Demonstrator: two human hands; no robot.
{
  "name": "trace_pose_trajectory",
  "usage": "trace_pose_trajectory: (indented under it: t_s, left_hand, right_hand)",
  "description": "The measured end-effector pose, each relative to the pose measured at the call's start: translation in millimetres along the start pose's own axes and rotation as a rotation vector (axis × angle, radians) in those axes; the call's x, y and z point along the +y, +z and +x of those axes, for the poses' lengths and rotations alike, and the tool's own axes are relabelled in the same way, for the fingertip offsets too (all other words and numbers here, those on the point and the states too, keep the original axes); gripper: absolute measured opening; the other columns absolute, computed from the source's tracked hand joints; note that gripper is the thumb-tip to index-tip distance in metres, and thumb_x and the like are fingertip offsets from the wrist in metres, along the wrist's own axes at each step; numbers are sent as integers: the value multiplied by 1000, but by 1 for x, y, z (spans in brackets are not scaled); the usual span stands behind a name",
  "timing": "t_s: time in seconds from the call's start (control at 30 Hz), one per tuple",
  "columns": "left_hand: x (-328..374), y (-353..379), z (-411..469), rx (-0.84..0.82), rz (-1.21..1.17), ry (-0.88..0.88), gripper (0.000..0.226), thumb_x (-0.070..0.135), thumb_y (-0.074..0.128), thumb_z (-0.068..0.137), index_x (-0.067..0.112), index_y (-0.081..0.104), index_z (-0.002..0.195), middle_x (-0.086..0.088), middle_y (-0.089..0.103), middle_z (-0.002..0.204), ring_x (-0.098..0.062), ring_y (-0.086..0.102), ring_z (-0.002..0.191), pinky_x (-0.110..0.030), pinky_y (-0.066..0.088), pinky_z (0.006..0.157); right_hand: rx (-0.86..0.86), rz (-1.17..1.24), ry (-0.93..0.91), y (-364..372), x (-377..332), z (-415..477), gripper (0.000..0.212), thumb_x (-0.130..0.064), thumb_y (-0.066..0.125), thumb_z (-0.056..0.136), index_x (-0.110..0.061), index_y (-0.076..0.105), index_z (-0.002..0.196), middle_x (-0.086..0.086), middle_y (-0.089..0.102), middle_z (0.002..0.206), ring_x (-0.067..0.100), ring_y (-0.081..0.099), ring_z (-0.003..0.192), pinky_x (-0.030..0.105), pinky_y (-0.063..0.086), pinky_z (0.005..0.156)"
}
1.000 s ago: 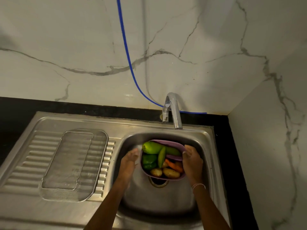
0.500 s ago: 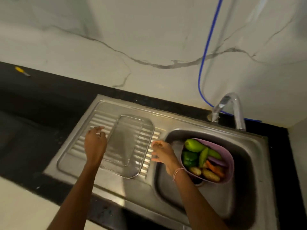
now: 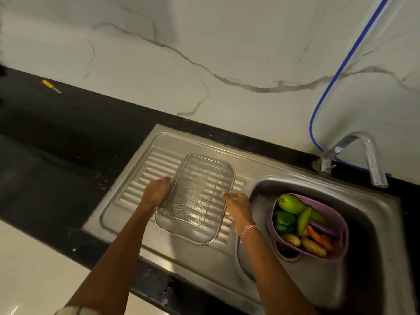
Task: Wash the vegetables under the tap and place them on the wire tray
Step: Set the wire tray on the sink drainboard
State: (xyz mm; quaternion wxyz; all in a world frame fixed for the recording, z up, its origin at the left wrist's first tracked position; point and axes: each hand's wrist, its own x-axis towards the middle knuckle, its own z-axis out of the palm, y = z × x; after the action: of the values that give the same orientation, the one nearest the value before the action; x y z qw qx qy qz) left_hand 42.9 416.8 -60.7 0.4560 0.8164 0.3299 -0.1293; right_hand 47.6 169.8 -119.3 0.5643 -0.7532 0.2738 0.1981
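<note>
**Head view.** Your left hand [image 3: 156,193] lies along the long left rim of the wire tray [image 3: 195,198]. Its fingers stretch forward and touch the wire, but you cannot tell whether they hook under it. Your right hand [image 3: 237,209] grips the opposite long rim towards its nearer end, with the thumb on top of the wire and the fingers curled beneath. A bracelet [image 3: 248,229] circles that wrist.

The tray spans the gap between your two hands, over the ribbed drainboard [image 3: 145,171]. You cannot tell whether it rests on the ribs or is raised off them.

Just outside your right hand, past the lip of the sink basin [image 3: 375,223], a purple basket [image 3: 342,237] stands in the basin. It holds the vegetables [image 3: 304,220]:
- a large pale-green gourd [image 3: 291,203] at the far end;
- green peppers [image 3: 284,220] on the side nearest your right wrist;
- a carrot [image 3: 319,238] and potatoes [image 3: 313,246] at the near end.

The tap [image 3: 372,164] stands beyond your right hand and farther out, with its spout over the basin's far edge, apart from the basket. A blue hose [image 3: 336,76] climbs the marble wall [image 3: 204,42] from behind the tap.

Well beyond your left hand and out to its left, a yellow-handled tool [image 3: 51,86] lies on the black countertop [image 3: 56,133], close to the wall.
</note>
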Motion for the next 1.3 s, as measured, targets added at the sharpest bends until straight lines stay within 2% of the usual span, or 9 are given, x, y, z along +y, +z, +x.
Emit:
trace_pose_trajectory:
  t_s: [0.13, 0.27, 0.33, 0.43, 0.53, 0.63, 0.97, 1.07, 1.3]
  left_hand:
    - [-6, -3, 6, -24, -114, -92, 43, 46, 55, 84, 8, 76, 92, -15, 76, 96, -36, 72, 90, -55, 58, 91]
    - [9, -4, -21, -40, -235, -53, 30, 23, 53, 99, 8, 78, 95, -16, 78, 93, -35, 75, 89, -51, 61, 85]
    - [16, -9, -32, -64, -402, 55, 28, 23, 50, 104, 14, 77, 109, -5, 80, 94, -22, 77, 86, -38, 62, 72]
    - [40, -16, -50, -129, -579, 259, 28, 26, 52, 103, 21, 70, 124, 2, 75, 119, -17, 69, 110, -34, 54, 88]
    - [53, -21, -58, -118, -749, 210, 23, 17, 40, 109, 22, 63, 107, 3, 73, 104, -17, 64, 110, -24, 55, 81]
    - [38, -31, -55, -397, -904, 266, 36, 27, 36, 112, 10, 65, 123, -13, 68, 128, -33, 59, 128, -50, 45, 109]
    - [-22, -10, -42, -284, -340, 284, 52, -7, 48, 101, 31, 65, 132, 7, 68, 134, -15, 62, 128, -50, 45, 114]
    - [-27, -4, -24, -243, -264, 329, 49, -5, 54, 99, 27, 64, 135, 6, 69, 132, -15, 64, 126, -53, 46, 112]
    - [-26, 11, -13, 32, 53, 501, 49, 0, 59, 98, 24, 58, 140, -2, 63, 140, -16, 60, 127, -47, 48, 109]
  right_hand:
    - [-62, 52, 25, -2, -2, -1, 25, -44, 74, 94, -19, 76, 97, 2, 79, 100, 22, 73, 93, 46, 61, 90]
    - [-187, 277, 49, -22, -9, -18, 31, -36, 79, 93, -17, 74, 117, 3, 79, 111, 23, 74, 102, 38, 59, 85]
    - [-164, 348, -81, -37, -24, -34, 38, -29, 84, 88, -15, 70, 121, 7, 78, 115, 21, 74, 104, 39, 61, 91]
    - [-129, 409, -419, -70, -59, -65, 41, -8, 86, 83, -11, 68, 119, 9, 78, 109, 17, 75, 99, 26, 61, 82]
    - [-132, 242, -696, -96, -76, -83, 35, 0, 87, 77, -6, 73, 109, 7, 78, 108, 15, 74, 101, 27, 61, 87]
    - [27, -29, -882, -101, -63, -74, 23, 14, 82, 76, -5, 76, 88, 5, 77, 107, -1, 69, 101, 22, 58, 88]
    - [53, -272, -994, -45, 26, -15, 34, 17, 69, 80, -11, 62, 64, -3, 65, 99, 4, 54, 122, 24, 42, 99]
    - [36, -263, -973, -39, 39, -8, 27, 6, 65, 86, -15, 61, 69, -24, 61, 108, 15, 56, 125, 34, 46, 101]
    - [81, -327, -1154, -57, 44, -18, 30, 11, 64, 83, -10, 78, 98, -2, 70, 116, 10, 59, 126, 20, 44, 111]
